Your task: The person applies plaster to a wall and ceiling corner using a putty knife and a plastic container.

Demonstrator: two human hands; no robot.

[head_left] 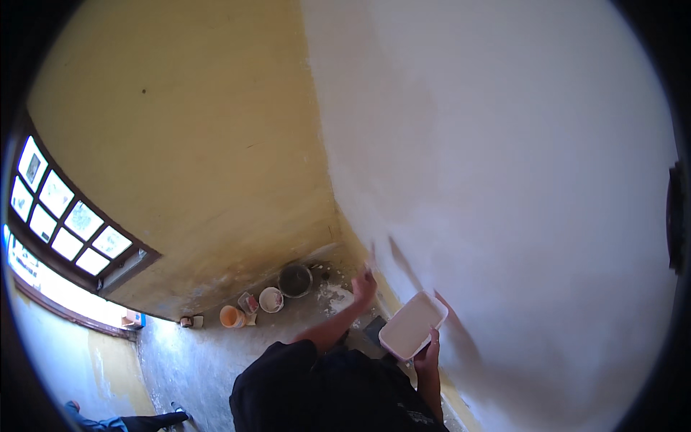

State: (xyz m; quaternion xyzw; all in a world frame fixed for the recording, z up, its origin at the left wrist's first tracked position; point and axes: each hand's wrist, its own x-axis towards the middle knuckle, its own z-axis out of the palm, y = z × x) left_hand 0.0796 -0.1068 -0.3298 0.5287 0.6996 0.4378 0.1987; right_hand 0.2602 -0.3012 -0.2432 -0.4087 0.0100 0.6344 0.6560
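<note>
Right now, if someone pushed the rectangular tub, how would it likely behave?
The rectangular tub would probably tip if pushed at its far end, since the right hand shows at one side only. Its rim keeps an even outline, so it is likely fairly stiff. The smooth pale surface inside may be a fill, adding weight.

I record one rectangular tub (393, 352), pale pinkish, corners rounded, open side up, containing a smooth pale mixture (414, 326); the right hand (429, 353) grips its near end. I note one slim tool (371, 258), blurred, type indeterminable, projecting beyond the left hand (365, 286).
</note>
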